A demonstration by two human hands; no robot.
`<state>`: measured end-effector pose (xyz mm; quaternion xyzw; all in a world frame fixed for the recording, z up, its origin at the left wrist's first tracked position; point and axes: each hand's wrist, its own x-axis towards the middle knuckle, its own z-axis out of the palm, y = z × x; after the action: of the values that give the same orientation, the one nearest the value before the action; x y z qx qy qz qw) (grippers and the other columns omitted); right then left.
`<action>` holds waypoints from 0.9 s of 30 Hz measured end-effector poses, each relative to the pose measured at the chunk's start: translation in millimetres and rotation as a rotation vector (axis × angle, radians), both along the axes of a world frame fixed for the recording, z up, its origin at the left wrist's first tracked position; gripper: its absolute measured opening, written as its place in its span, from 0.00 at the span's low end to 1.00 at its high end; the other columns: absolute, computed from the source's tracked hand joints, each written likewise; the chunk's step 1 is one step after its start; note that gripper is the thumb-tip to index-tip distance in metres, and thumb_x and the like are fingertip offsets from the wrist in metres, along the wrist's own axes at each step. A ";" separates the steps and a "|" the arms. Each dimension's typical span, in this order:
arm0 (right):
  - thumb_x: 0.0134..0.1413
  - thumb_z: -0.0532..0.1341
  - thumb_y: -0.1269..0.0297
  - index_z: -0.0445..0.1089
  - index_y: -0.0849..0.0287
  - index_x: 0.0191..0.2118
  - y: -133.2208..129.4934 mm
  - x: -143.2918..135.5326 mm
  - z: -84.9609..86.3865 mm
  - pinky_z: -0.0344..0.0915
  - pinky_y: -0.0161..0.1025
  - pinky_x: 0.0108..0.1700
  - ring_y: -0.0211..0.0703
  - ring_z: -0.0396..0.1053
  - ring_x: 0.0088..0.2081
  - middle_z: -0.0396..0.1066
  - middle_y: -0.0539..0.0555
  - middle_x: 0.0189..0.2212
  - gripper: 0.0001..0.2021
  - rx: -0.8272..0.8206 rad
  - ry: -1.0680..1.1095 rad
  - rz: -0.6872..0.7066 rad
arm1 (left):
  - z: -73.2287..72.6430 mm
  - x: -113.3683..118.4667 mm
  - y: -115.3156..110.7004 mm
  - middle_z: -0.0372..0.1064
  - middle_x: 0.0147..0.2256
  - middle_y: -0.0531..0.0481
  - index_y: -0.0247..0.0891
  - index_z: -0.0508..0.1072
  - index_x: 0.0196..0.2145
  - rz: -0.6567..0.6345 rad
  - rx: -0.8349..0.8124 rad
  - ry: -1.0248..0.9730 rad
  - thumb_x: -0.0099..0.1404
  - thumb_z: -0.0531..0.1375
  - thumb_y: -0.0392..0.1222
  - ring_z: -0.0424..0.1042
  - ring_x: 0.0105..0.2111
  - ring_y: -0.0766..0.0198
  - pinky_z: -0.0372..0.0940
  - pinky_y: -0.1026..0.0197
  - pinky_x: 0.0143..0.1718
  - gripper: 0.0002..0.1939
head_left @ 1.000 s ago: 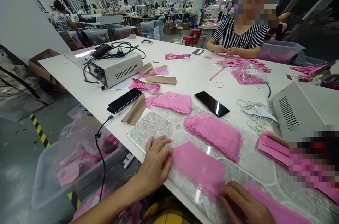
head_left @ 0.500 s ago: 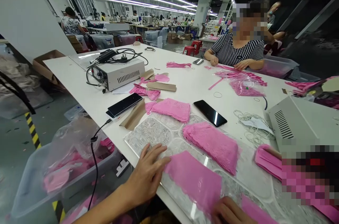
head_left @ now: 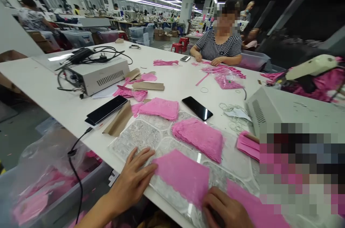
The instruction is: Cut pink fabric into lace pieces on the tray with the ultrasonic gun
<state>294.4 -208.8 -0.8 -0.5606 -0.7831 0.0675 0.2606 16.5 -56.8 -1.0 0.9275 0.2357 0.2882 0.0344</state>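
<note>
Thin matt pink cloth (head_left: pixel 183 174) lies on a glossy, stone-patterned sheet (head_left: pixel 137 134).

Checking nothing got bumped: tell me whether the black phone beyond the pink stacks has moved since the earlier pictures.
No, the black phone has not visibly shifted: against the patterned board, it lies just off the far edge, as before.

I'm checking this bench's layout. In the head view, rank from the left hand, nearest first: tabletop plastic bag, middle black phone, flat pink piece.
1. Flat pink piece: just right of the left hand, at its fingertips.
2. Black phone: forward, right.
3. Plastic bag: right, farthest forward.
</note>
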 end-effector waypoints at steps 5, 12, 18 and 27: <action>0.60 0.49 0.76 0.68 0.58 0.39 7.5 2.4 16.9 0.66 0.30 0.27 0.35 0.69 0.25 0.69 0.52 0.28 0.11 0.072 0.049 -0.180 | 0.0 7.4 6.3 0.65 0.57 0.45 0.43 0.68 0.54 -0.087 0.056 -0.016 0.68 0.52 0.29 0.60 0.61 0.57 0.47 0.42 0.65 0.19; 0.61 0.49 0.73 0.71 0.59 0.45 13.5 5.3 15.2 0.68 0.32 0.27 0.37 0.70 0.26 0.71 0.54 0.30 0.14 0.098 -0.065 -0.280 | -6.9 15.6 12.7 0.62 0.59 0.46 0.41 0.66 0.58 -0.177 0.156 0.116 0.69 0.53 0.32 0.54 0.64 0.55 0.36 0.39 0.66 0.21; 0.63 0.52 0.68 0.70 0.57 0.48 -11.5 38.2 21.9 0.69 0.31 0.29 0.36 0.71 0.27 0.71 0.53 0.33 0.12 0.123 0.028 -0.461 | -1.6 20.3 11.6 0.61 0.60 0.43 0.38 0.64 0.60 -0.220 0.164 0.136 0.68 0.53 0.32 0.55 0.63 0.54 0.37 0.42 0.67 0.22; 0.61 0.56 0.63 0.72 0.52 0.44 -92.1 92.1 10.2 0.73 0.34 0.36 0.39 0.74 0.35 0.73 0.52 0.36 0.10 0.273 -0.051 -0.677 | 29.9 98.9 -30.1 0.67 0.56 0.44 0.35 0.71 0.51 -0.501 0.141 0.112 0.69 0.51 0.30 0.57 0.62 0.58 0.44 0.46 0.66 0.16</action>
<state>386.5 -300.9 9.5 -0.7497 -0.5612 -0.1417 0.3209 115.4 -86.9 29.0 0.9715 -0.0202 0.2345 0.0271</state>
